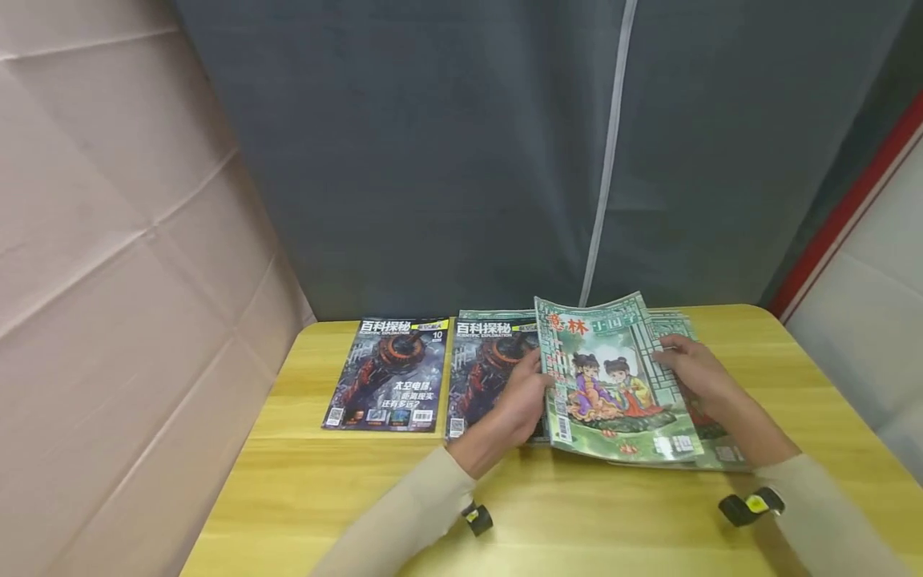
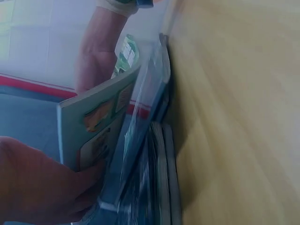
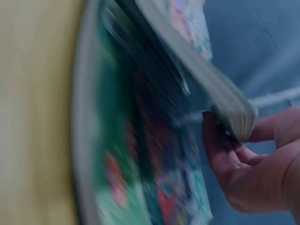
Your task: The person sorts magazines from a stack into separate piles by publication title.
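Observation:
Both hands hold a green magazine (image 1: 613, 409) with two cartoon children on its cover, raised and tilted above the table. My left hand (image 1: 521, 401) grips its left edge. At the opposite edge, my right hand (image 1: 695, 370) pinches it between thumb and fingers; in the right wrist view the magazine's thick page edge (image 3: 206, 75) sits in that pinch. The left wrist view shows its underside (image 2: 110, 124), with the left hand (image 2: 47, 183) on it. Beneath it on the right lies another green magazine (image 1: 724, 454), partly hidden. A dark magazine (image 1: 476, 361) lies behind the left hand.
Another dark magazine (image 1: 392, 377) lies apart at the left on the wooden table (image 1: 288, 497). Under the middle dark magazine, a green edge (image 1: 497, 314) sticks out at the back. A grey curtain (image 1: 433, 160) hangs behind the table, with pale cloth (image 1: 130, 280) to the left.

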A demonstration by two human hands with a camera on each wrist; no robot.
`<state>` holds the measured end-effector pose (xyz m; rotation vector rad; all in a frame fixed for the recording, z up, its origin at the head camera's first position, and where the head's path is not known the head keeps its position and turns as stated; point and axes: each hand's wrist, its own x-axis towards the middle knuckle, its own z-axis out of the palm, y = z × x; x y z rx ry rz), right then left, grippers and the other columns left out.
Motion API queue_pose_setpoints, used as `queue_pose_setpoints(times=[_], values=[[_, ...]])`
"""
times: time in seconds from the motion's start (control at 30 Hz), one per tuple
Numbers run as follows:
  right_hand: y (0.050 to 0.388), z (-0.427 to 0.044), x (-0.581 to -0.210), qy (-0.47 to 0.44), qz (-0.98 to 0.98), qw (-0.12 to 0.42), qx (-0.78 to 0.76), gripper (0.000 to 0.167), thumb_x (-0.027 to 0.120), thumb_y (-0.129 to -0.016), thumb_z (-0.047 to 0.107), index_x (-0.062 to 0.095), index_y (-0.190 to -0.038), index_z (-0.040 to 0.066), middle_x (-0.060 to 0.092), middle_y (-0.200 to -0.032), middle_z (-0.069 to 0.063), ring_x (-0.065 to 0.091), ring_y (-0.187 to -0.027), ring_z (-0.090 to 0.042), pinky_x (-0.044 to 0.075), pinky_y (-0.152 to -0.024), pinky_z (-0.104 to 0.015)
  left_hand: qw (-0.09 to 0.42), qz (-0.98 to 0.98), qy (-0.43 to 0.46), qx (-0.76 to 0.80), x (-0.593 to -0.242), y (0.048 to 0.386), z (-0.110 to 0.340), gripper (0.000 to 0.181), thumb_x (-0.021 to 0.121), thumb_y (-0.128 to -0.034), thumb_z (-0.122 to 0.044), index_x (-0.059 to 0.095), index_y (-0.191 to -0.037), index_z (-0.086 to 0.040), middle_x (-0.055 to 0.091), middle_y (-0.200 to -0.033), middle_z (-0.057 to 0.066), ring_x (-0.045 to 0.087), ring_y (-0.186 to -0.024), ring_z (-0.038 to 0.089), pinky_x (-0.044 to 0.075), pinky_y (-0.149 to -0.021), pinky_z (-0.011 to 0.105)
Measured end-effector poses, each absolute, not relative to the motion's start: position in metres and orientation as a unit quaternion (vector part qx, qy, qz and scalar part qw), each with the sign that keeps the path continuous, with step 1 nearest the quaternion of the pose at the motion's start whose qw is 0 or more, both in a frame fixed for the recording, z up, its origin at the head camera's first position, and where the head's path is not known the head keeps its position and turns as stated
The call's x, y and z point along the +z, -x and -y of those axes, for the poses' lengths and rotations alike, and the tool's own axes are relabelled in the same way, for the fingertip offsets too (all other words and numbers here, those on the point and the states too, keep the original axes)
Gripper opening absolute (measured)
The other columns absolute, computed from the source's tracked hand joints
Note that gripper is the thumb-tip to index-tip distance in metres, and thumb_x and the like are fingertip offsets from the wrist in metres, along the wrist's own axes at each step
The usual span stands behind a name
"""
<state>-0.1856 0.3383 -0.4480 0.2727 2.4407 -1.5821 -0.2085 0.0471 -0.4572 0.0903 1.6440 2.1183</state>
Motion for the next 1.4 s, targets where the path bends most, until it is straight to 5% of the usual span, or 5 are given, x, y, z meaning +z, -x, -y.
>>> queue_pose_setpoints(times=[0.13,0.27,0.43,1.07,1.4], values=[[0.186,-0.364,-0.440,-0.078,-0.860,0.117,-0.490,0.067,0.039,-0.114,0.034,0.020,-0.160,-0.011,0.039,-0.151,-0.038,0.060,-0.110,-0.023,0.056,-0.081,-0.032,0.249,-0.571,-0.041,0.781,-0.453,0.206,-0.072,0.062,0.047,-0.0996,0.000,0.036,-0.161,-0.003,0.054,-0.154,0.019,0.060,-0.136,0.039,0.051,-0.116,0.053],[0.184,-0.385,-0.442,-0.065,-0.854,0.125,-0.502,0.059,0.042,-0.114,0.027,0.027,-0.155,-0.013,0.064,-0.123,-0.022,0.069,-0.092,-0.013,0.063,-0.076,-0.036,0.251,-0.557,-0.038,0.791,-0.455,0.199,-0.090,0.059,0.050,-0.1004,-0.002,0.040,-0.159,-0.003,0.057,-0.152,0.019,0.060,-0.136,0.041,0.050,-0.117,0.056],[0.180,-0.404,-0.449,-0.054,-0.833,0.155,-0.528,0.051,0.046,-0.113,0.020,0.035,-0.147,-0.016,0.070,-0.106,-0.002,0.072,-0.088,-0.012,0.066,-0.076,-0.036,0.255,-0.544,-0.036,0.799,-0.461,0.191,-0.105,0.054,0.052,-0.0999,-0.003,0.048,-0.154,-0.005,0.062,-0.146,0.020,0.063,-0.131,0.044,0.053,-0.113,0.057],[0.168,-0.430,-0.451,-0.086,-0.868,0.209,-0.442,0.081,0.043,-0.114,0.042,0.019,-0.154,-0.024,0.074,-0.118,-0.016,0.074,-0.098,-0.017,0.064,-0.081,-0.032,0.259,-0.612,-0.034,0.746,-0.461,0.182,-0.119,0.035,0.062,-0.1016,-0.018,0.066,-0.136,-0.022,0.076,-0.121,0.015,0.072,-0.114,0.039,0.058,-0.105,0.052],[0.169,-0.426,-0.462,-0.066,-0.890,0.167,-0.420,0.066,0.052,-0.111,0.020,0.025,-0.153,-0.023,0.055,-0.139,-0.042,0.069,-0.090,-0.004,0.062,-0.076,-0.029,0.245,-0.739,-0.034,0.627,-0.455,0.179,-0.107,0.084,0.071,-0.0965,-0.045,0.033,-0.166,-0.019,0.038,-0.172,0.006,0.038,-0.158,0.031,0.030,-0.131,0.055]])
